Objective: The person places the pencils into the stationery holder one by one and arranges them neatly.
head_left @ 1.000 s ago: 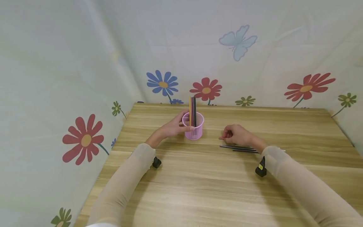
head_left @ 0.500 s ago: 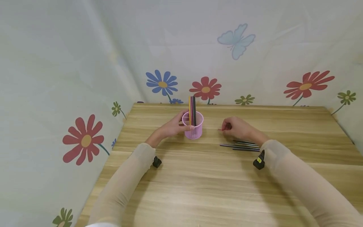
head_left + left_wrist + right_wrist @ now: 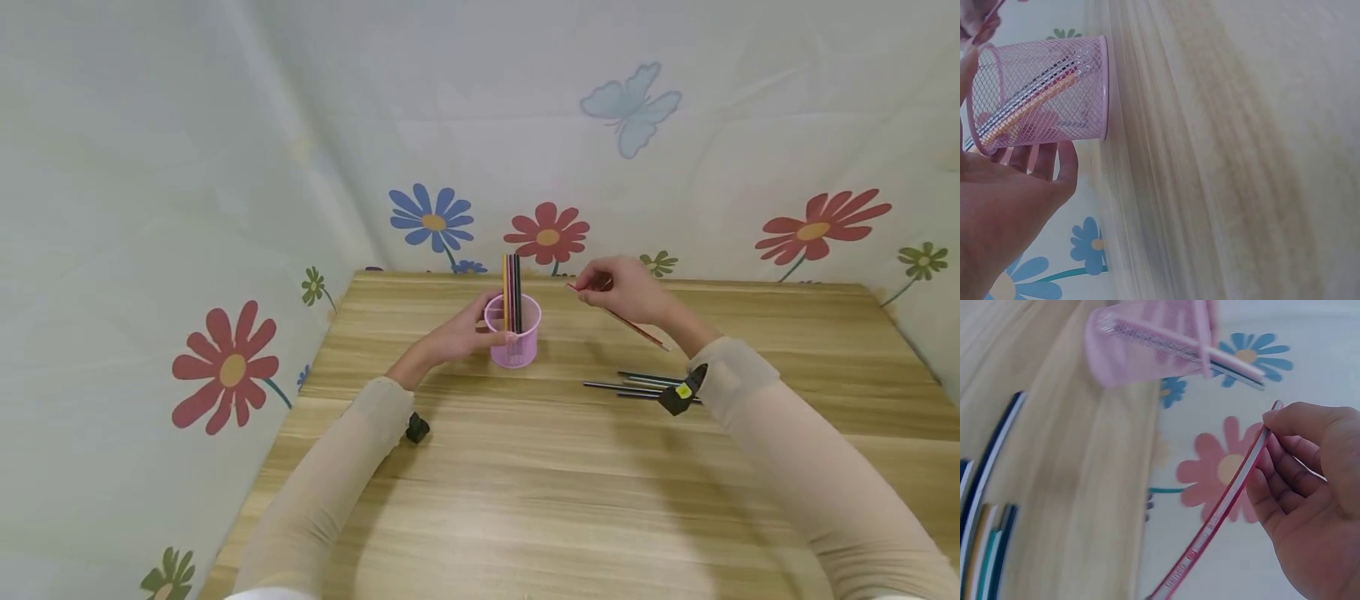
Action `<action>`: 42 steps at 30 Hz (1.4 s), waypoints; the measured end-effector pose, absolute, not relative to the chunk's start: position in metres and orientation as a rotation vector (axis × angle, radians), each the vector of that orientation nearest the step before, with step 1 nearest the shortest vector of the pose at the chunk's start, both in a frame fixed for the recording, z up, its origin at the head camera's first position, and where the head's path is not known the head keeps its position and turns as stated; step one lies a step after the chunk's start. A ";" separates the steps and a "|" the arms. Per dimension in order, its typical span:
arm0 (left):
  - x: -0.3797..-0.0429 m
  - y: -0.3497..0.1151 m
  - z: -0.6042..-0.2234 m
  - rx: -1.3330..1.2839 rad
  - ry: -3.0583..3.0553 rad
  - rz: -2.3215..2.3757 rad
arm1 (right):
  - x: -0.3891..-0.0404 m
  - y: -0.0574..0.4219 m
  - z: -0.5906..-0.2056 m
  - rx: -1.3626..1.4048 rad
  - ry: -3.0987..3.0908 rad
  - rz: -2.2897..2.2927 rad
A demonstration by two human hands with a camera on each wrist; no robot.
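A pink mesh pencil cup point(image 3: 527, 347) stands upright on the table, with several pencils point(image 3: 512, 279) leaning in it, yellow, dark red and black among them. My left hand point(image 3: 459, 335) grips the cup from its left side, thumb at the front near the rim. To the right of the cup, my right hand point(image 3: 628, 287) pinches a red pencil point(image 3: 1210, 519) near one end between thumb and fingers. This pencil is raised above the table and slants down to the right in the head view, its white tip lowest.
Several more pencils point(image 3: 626, 386), dark, yellow and green, lie on the wooden table point(image 3: 480, 500) below the right wrist. A wrist camera point(image 3: 677, 398) partly covers them. A white cloth wall with printed flowers point(image 3: 547, 237) rises behind the table and along its left side.
My right hand has lifted the red pencil off the table and moved up and away from the other pencils. My left hand stays on the cup.
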State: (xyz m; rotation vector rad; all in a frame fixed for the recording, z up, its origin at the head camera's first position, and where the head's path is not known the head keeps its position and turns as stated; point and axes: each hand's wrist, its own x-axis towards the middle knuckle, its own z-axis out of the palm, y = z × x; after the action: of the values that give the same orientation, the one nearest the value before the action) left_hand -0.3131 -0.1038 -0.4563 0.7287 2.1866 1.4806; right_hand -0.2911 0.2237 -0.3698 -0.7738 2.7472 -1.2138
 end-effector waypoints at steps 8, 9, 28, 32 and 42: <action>-0.315 -0.103 -0.458 0.720 2.194 1.476 | -0.290 0.209 -0.340 -0.738 2.730 -1.368; -0.315 -0.104 -0.458 0.716 2.195 1.475 | -0.290 0.206 -0.338 -0.741 2.721 -1.401; -0.314 -0.103 -0.460 0.742 2.195 1.483 | -0.285 0.170 -0.298 -0.806 2.561 -1.818; -0.314 -0.103 -0.460 0.742 2.208 1.474 | -0.286 0.167 -0.293 -0.799 2.577 -1.883; -0.311 -0.103 -0.459 0.727 2.227 1.456 | -0.290 0.161 -0.295 -0.726 2.479 -2.079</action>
State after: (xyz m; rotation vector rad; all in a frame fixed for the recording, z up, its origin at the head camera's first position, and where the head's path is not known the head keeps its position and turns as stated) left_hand -0.3111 -0.1033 -0.4588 0.7275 2.2267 1.4557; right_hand -0.2898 0.1607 -0.2949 -0.7258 2.4788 -2.0792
